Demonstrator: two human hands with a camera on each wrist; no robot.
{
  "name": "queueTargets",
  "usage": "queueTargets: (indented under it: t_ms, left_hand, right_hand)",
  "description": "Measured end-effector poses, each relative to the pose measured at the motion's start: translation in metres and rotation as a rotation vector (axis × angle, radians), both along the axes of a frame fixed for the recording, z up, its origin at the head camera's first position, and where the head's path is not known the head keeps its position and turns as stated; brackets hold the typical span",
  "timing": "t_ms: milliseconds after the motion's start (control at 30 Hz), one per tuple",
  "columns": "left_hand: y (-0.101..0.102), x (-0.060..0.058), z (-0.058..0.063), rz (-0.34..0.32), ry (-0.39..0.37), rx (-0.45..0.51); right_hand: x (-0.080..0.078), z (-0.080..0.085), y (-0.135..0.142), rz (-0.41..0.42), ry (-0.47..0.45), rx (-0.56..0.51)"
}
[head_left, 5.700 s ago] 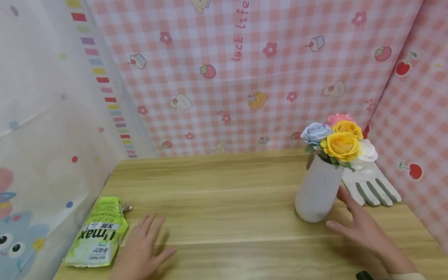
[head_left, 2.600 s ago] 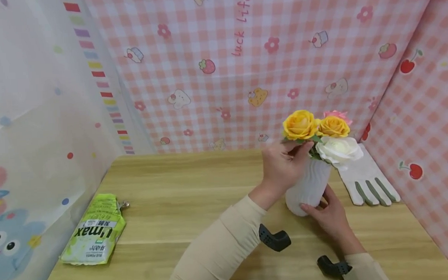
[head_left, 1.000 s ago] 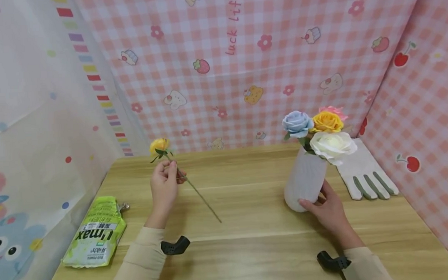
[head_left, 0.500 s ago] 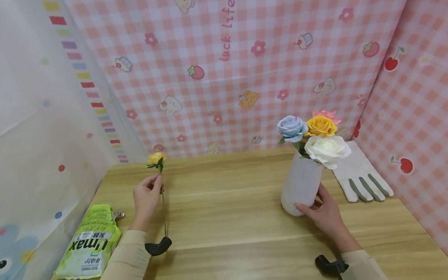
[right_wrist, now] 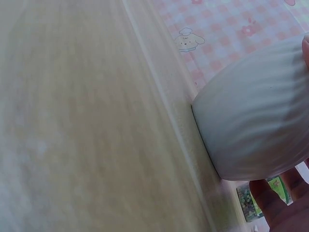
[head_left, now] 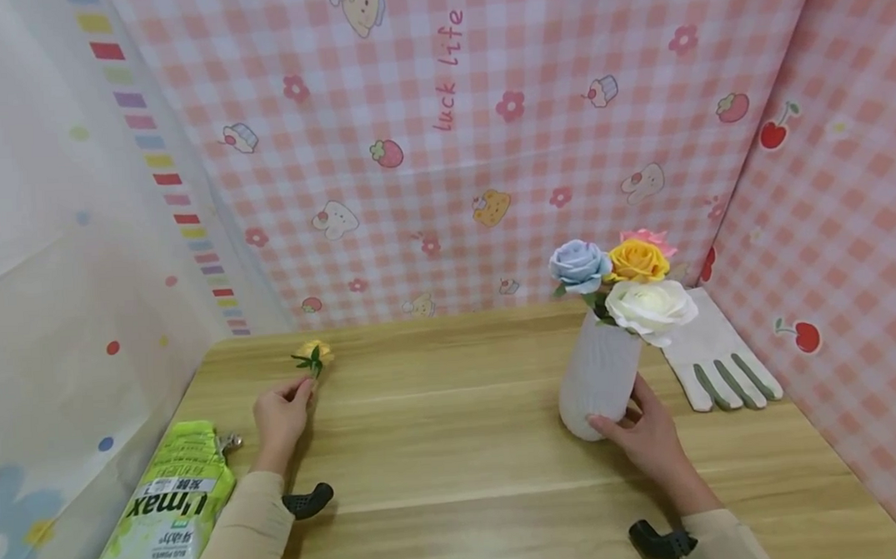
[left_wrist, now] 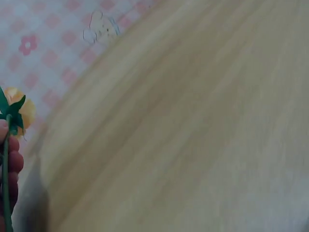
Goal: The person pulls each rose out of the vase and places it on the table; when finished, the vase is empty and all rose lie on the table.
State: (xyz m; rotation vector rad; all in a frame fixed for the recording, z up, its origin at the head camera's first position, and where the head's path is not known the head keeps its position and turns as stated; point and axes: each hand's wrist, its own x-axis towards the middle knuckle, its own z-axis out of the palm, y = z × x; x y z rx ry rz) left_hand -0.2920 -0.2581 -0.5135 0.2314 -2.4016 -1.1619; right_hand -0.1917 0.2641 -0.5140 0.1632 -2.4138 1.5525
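Observation:
At the left of the table, my left hand (head_left: 281, 416) pinches the thin green stem of a yellow rose (head_left: 316, 352), close under its bloom. The rose points toward the back edge, low over the wood; whether it touches is unclear. In the left wrist view the rose (left_wrist: 24, 108) shows its green leaves and stem against my fingers (left_wrist: 14, 162). On the right, my right hand (head_left: 654, 450) grips the lower part of a white ribbed vase (head_left: 598, 373). Blue, yellow, pink and white roses (head_left: 650, 308) fill its mouth.
A green printed pouch (head_left: 168, 508) with a metal clip (head_left: 232, 441) lies by the left edge. Behind the vase lies a white glove with grey-green fingers (head_left: 722, 367). The right wrist view shows part of a packet with coloured bits (right_wrist: 248, 200). Patterned cloth walls enclose the table.
My left hand, free at first, took the yellow rose out of the vase, carried it left and lowered it toward the table. My right hand came to grip the vase and stays there.

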Motion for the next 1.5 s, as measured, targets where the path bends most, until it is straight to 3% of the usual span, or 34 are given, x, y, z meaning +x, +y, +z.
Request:
queueTargets:
  t_ms: [233, 367, 533, 700, 1100, 1500]
  left_hand:
    - [-0.010, 0.006, -0.009, 0.003, 0.008, -0.130]
    - [-0.012, 0.010, -0.009, -0.024, -0.030, -0.132]
    - [-0.015, 0.025, -0.007, -0.084, -0.101, -0.121]
    - [-0.015, 0.035, -0.006, -0.130, -0.122, -0.127]
    - [-0.019, 0.024, -0.006, -0.030, -0.130, -0.116]
    - [-0.020, 0.026, -0.010, -0.007, -0.096, -0.116]
  right_hand:
    - [0.003, 0.000, -0.001, -0.006, 0.004, 0.001]
    - [0.004, 0.001, -0.001, -0.011, 0.002, 0.008]
    - [0.004, 0.003, 0.000, -0.006, 0.022, -0.004]
    - [0.005, 0.007, 0.002, -0.007, 0.027, -0.002]
    - [0.000, 0.002, 0.000, -0.004, 0.022, -0.001]
    - [0.000, -0.001, -0.002, 0.000, 0.023, -0.007]
